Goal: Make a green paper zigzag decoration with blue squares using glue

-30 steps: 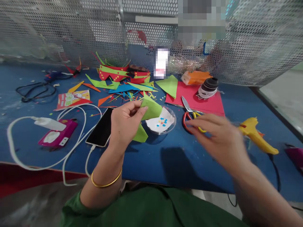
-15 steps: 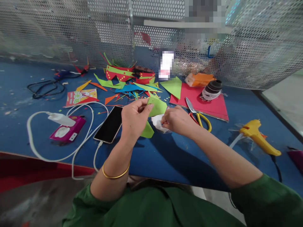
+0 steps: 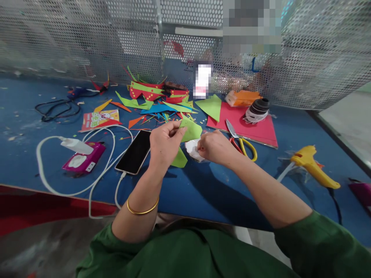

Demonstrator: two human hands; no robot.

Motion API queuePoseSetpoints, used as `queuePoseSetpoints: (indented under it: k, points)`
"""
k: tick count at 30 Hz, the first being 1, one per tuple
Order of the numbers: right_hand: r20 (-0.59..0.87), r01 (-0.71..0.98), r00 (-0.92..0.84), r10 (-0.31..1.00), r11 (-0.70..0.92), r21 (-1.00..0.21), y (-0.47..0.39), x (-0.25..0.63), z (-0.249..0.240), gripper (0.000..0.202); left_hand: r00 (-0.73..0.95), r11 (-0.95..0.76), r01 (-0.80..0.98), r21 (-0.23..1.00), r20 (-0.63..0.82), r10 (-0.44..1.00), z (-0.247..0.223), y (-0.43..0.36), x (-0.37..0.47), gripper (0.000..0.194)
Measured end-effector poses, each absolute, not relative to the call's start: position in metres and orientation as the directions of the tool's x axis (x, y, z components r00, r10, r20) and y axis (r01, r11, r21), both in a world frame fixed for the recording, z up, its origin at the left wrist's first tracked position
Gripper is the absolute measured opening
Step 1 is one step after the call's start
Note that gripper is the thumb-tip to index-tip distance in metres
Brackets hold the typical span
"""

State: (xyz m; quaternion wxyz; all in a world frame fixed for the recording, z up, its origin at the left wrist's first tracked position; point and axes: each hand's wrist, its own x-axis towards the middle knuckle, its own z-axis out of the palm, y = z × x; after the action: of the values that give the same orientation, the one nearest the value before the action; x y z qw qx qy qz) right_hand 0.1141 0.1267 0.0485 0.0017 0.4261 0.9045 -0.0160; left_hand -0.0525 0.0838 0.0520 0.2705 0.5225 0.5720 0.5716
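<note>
Between the thumb and fingers of my left hand is a piece of light green craft paper, raised above the table. My right hand is closed, its fingertips pinched together over a small white round container; whatever they hold, if anything, is hidden. Another green paper piece lies below my left hand. Scissors with red and yellow handles rest just beyond my right hand, partly on a red sheet.
Left of my hands lie a black phone and a purple power strip with looping white cable. Red and green paper masks and coloured scraps are at the back. A yellow glue gun lies right. A perforated metal screen stands behind.
The view has shifted slightly. Both hands stay in nearly the same place, the left still gripping the green paper and the right still pinched at the white container.
</note>
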Motion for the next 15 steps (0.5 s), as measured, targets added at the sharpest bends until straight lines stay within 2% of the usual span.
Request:
queuePoseSetpoints:
  k: [10,15]
  points:
    - [0.016,0.786,-0.614,0.789,0.614,-0.077,0.1255,0.1198,0.0452,0.020,-0.308,-0.197,0.297,0.934,0.289,0.906,0.0508,0.0848,-0.0523,0.016]
    - [0.016,0.778,-0.627,0.779,0.627,-0.040,0.1277,0.1142,0.0462,0.017,-0.300,-0.196,0.280,0.940,0.279,0.912,0.0504,0.0847,-0.0520,0.017]
